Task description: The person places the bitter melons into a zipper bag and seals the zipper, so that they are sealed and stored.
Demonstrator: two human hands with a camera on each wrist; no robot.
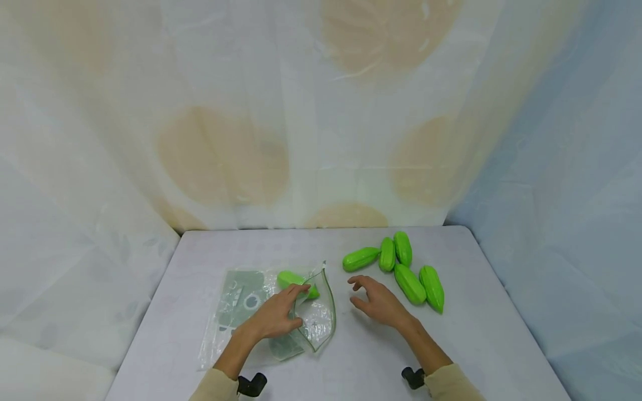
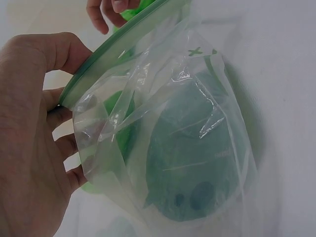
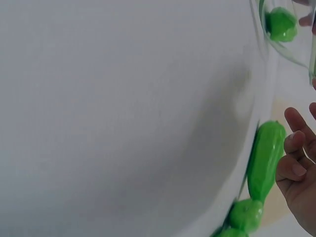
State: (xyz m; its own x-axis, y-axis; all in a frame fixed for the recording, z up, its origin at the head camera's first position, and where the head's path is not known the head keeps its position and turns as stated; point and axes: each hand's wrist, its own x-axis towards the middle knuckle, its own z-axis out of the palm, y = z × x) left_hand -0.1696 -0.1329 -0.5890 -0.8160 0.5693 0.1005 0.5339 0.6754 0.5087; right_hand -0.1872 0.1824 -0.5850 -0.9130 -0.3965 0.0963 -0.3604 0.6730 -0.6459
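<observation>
My left hand [image 1: 273, 316] grips the near side of a clear zip bag [image 2: 197, 133] with a green rim and a printed green design. Its mouth [image 1: 321, 328] gapes toward the right. Inside lies a glossy green cucumber-shaped piece [image 1: 290, 279], partly behind my left fingers. To the right of the bag, my right hand [image 1: 379, 302] hovers over the table, fingers loosely bent and holding nothing. Beyond it are several more green cucumber-shaped pieces [image 1: 409, 284], one of them [image 3: 266, 160] close to the fingers in the right wrist view.
A white cloth covers the table [image 1: 381, 367]. Patterned plastic curtains [image 1: 321, 139] hang behind it and along both sides. Each wrist wears a black camera mount [image 1: 252, 384].
</observation>
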